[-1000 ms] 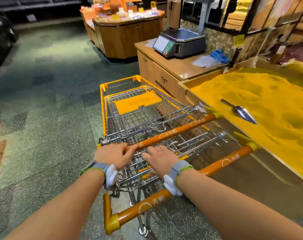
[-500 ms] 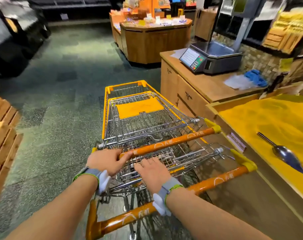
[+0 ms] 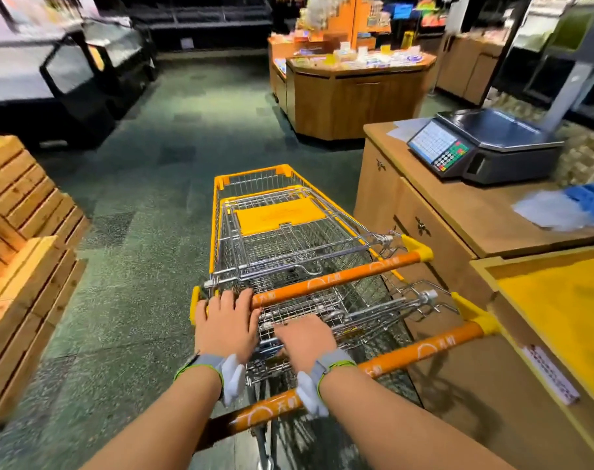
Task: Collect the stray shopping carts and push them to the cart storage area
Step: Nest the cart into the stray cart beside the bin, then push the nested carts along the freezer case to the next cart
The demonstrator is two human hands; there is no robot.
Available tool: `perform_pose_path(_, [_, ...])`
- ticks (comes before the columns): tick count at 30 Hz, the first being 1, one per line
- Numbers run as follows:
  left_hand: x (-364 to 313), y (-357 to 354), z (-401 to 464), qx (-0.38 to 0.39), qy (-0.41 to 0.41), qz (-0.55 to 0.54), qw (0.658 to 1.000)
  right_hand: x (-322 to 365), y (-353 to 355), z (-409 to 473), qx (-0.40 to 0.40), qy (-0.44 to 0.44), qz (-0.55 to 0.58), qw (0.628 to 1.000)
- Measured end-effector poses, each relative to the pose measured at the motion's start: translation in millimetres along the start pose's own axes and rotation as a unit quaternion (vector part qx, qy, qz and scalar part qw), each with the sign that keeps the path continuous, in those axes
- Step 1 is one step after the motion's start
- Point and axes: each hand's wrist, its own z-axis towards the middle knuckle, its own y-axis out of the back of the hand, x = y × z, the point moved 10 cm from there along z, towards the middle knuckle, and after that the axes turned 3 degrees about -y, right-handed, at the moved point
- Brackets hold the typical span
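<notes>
Two nested carts (image 3: 288, 245); two hands (image 3: 227, 320)

Scale (image 3: 489, 144) on counter (image 3: 458, 212) — carts' (image 3: 288, 239) right

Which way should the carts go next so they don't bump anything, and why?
Probably straight ahead, steering slightly left. The nested carts run close beside the wooden counter on their right, while the aisle floor ahead is open. The left hand rests on the front cart's handle and the right hand on the wire frame, placed to push.
</notes>
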Motion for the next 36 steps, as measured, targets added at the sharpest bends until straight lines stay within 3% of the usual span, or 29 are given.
perform_pose_path(6, [23, -11, 58, -0.005, 0.011, -0.011, 1.000, -16, 16, 77, 0.028, 0.028, -0.004, 0.999])
perform_pose_path(14, [43, -8, 130, -0.100, 0.059, -0.010, 0.993, -28, 45, 160, 0.008, 0.103, -0.005, 0.995])
perform_pose_path(18, [60, -16, 172, -0.102, 0.074, -0.016, 0.992, -46, 87, 178, -0.052, 0.199, 0.116, 0.972])
perform_pose_path(20, [65, -17, 190, -0.100, 0.081, -0.008, 0.992, -81, 115, 184, -0.137, 0.219, 0.160, 0.953])
perform_pose_path(25, [90, -30, 255, -0.080, 0.091, -0.023, 0.992, -231, 146, 270, -0.281, 0.053, 0.217, 0.933])
perform_pose_path(32, [127, -54, 340, -0.065, 0.094, -0.024, 0.993, -286, 152, 397, -0.221, -0.011, 0.188, 0.957])
perform_pose_path(36, [151, -62, 396, -0.064, 0.102, -0.036, 0.992, -296, 175, 468, -0.256, -0.001, 0.151, 0.955])
